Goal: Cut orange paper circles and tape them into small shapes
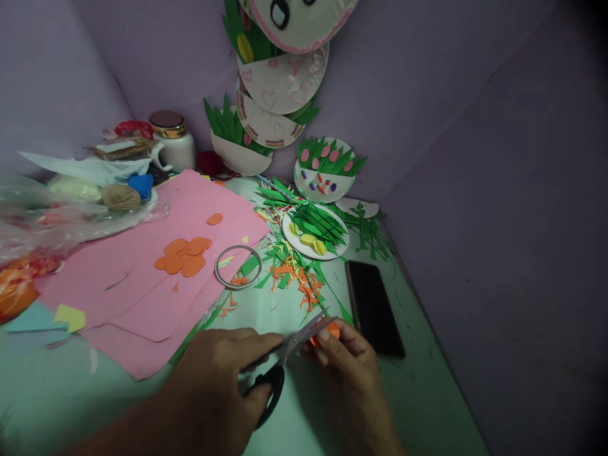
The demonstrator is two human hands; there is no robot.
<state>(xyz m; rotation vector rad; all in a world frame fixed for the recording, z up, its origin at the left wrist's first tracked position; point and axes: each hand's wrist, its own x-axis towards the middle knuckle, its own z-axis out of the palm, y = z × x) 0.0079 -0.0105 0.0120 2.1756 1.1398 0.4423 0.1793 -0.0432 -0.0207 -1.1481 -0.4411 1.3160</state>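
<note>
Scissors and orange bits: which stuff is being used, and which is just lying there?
In use:
left hand
scissors
right hand
orange paper piece

Lying about:
phone
tape ring
pink paper
cut orange shapes
jar
paper-plate crafts

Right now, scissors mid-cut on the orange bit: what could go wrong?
1. The right hand pinches a small orange paper piece right at the scissors blades, which the left hand works; fingertips could get nicked.
2. The piece is tiny, so it may slip or be cut crooked.
3. The phone lies just beside the right hand; a nudge might push it toward the table edge.
</note>
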